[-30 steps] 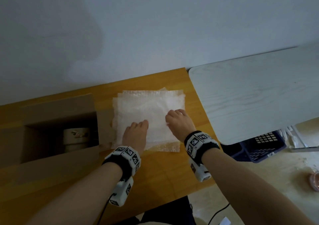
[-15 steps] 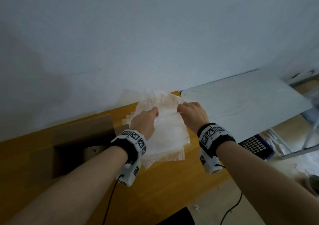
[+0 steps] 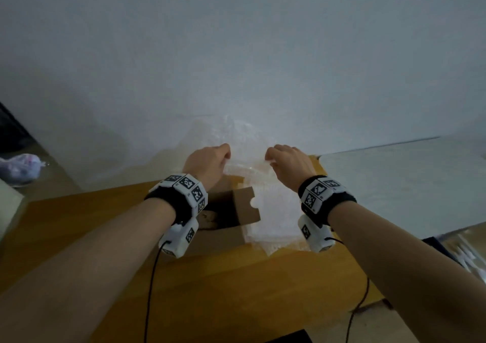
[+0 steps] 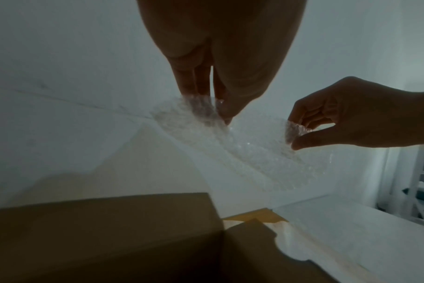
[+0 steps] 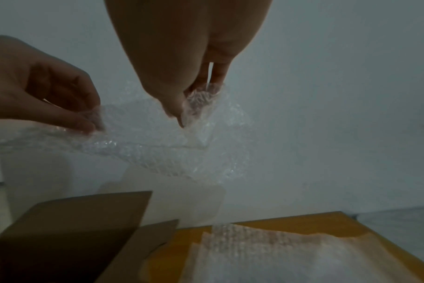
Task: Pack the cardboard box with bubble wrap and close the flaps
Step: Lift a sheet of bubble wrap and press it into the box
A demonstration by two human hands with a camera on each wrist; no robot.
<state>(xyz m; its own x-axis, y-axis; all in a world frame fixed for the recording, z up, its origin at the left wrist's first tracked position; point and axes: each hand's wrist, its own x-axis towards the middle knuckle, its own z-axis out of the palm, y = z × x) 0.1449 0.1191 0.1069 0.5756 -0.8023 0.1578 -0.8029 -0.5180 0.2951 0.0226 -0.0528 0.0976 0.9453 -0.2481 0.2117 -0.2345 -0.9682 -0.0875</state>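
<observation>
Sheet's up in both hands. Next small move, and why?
Probably carry it leftward and lower it into the open cardboard box. Left hand and right hand each pinch a top edge of one bubble wrap sheet, clear of the stack; the box flaps stand open beside it.

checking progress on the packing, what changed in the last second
Both hands left the stack and lifted one bubble wrap sheet into the air: the left hand and right hand now pinch its top edge, apart from each other. The rest of the bubble wrap stack stays on the wooden table, and the cardboard box stays open.
</observation>
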